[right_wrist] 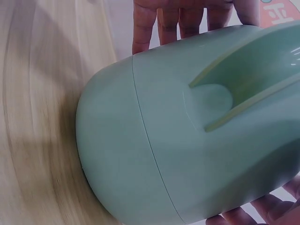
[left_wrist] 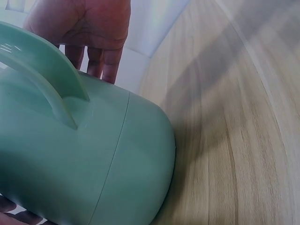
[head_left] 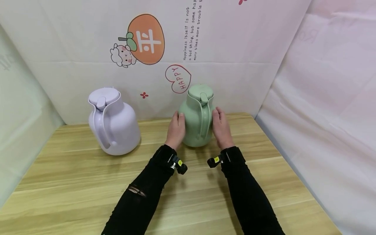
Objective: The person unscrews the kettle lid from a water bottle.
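Observation:
A light green insulated jug [head_left: 191, 125] stands upright at the back of the wooden table. Its handle faces me, and a matching lid with a thumb lever tops it. My left hand [head_left: 175, 130] holds its left side, thumb toward me. On the opposite side my right hand [head_left: 222, 128] grips the body in the same way. Both wrist views show the rounded green body [left_wrist: 140, 150] low at the tabletop, with fingers [right_wrist: 168, 26] reaching round behind it. To the left, apart from both hands, stands a pale lilac jug [head_left: 123, 125] of the same shape.
The wood-grain table [head_left: 88, 189] ends at a white printed cloth backdrop [head_left: 235, 81] close behind the jugs. White cloth walls [head_left: 329, 114] rise along both sides. A small camera is strapped to each black-sleeved wrist.

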Action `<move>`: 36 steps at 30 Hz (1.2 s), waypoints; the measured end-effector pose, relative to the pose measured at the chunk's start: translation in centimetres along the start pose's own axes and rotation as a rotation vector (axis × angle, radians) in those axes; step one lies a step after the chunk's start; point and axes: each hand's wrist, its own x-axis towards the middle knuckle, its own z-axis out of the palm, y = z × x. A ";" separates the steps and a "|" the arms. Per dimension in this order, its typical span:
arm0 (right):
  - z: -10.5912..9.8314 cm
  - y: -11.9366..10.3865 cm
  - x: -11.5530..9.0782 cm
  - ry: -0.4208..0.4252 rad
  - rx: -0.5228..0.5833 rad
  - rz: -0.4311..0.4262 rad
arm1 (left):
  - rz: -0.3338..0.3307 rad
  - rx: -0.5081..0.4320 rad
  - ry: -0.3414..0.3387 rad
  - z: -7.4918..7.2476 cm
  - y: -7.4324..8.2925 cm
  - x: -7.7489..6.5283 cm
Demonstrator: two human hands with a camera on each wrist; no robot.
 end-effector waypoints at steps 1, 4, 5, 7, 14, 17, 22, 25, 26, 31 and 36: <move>0.1 0.0 -0.1 0.000 -0.004 0.002 | -0.003 0.010 0.004 -0.1 -0.1 -0.1; 0.4 -0.1 -0.4 0.001 -0.015 0.009 | -0.009 0.031 0.016 -0.5 -0.2 -0.3; 0.5 -0.1 -0.5 0.000 -0.017 0.012 | -0.010 0.034 0.016 -0.6 -0.2 -0.4; 0.7 -0.2 -0.7 0.004 -0.022 0.018 | -0.009 0.036 0.016 -0.8 -0.2 -0.5; 1.4 -0.5 -1.2 -0.002 -0.027 -0.003 | -0.021 0.036 0.008 -1.7 -0.3 -1.1; 1.7 -0.6 -1.4 -0.006 -0.029 -0.003 | -0.026 0.042 0.011 -2.0 -0.4 -1.2; 2.1 -0.8 -1.7 -0.009 -0.034 -0.007 | -0.023 0.046 0.019 -2.6 -0.7 -1.4; 2.4 -0.9 -1.9 -0.008 -0.047 -0.012 | -0.025 0.042 0.020 -2.9 -0.8 -1.7; 2.5 -0.9 -1.9 -0.009 -0.050 -0.013 | -0.031 0.038 0.018 -3.0 -0.8 -1.8; 2.8 -1.1 -2.3 -0.024 -0.058 -0.017 | -0.040 0.020 0.014 -3.5 -0.8 -2.3; 3.1 -1.2 -2.6 -0.031 -0.051 -0.026 | -0.050 0.020 0.020 -3.9 -0.9 -2.5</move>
